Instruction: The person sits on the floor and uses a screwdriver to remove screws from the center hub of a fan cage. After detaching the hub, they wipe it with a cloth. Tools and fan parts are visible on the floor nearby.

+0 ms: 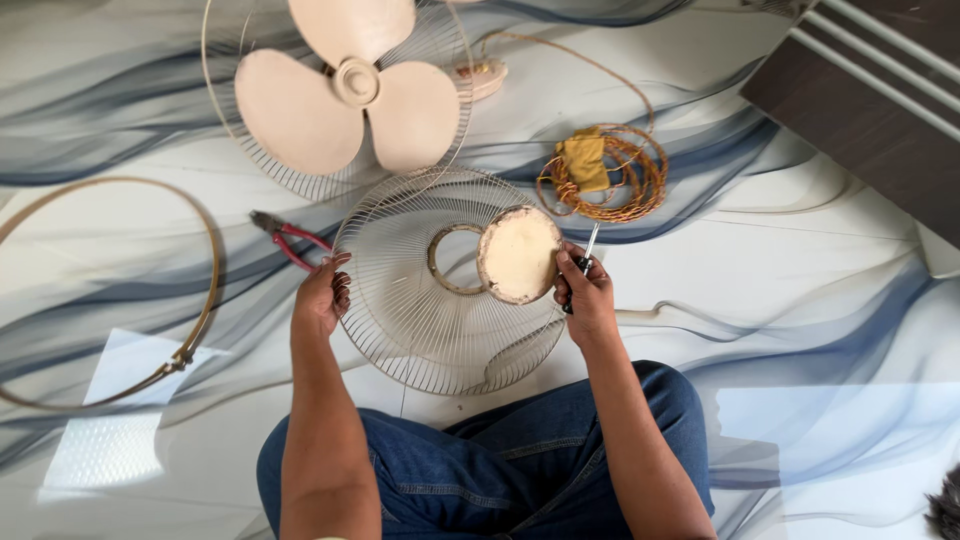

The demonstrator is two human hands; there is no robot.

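I hold a round cream wire fan grille (420, 310) over my lap. My left hand (322, 296) grips its left rim. My right hand (585, 295) is at its right side, holding a small screwdriver (588, 252) and touching a round cream centre cap (518, 255) that sits tilted off the grille's central ring. On the floor beyond lies the other grille half (250, 150) with a three-blade cream fan blade (345, 95) resting in it.
Red-handled pliers (290, 240) lie left of the grille. A coil of copper wire with a yellow cloth (603, 172) lies to the upper right. A thin metal rim ring (195, 300) rests at left. Dark steps (870, 100) stand at top right. My jeans-clad legs (500, 470) fill the bottom.
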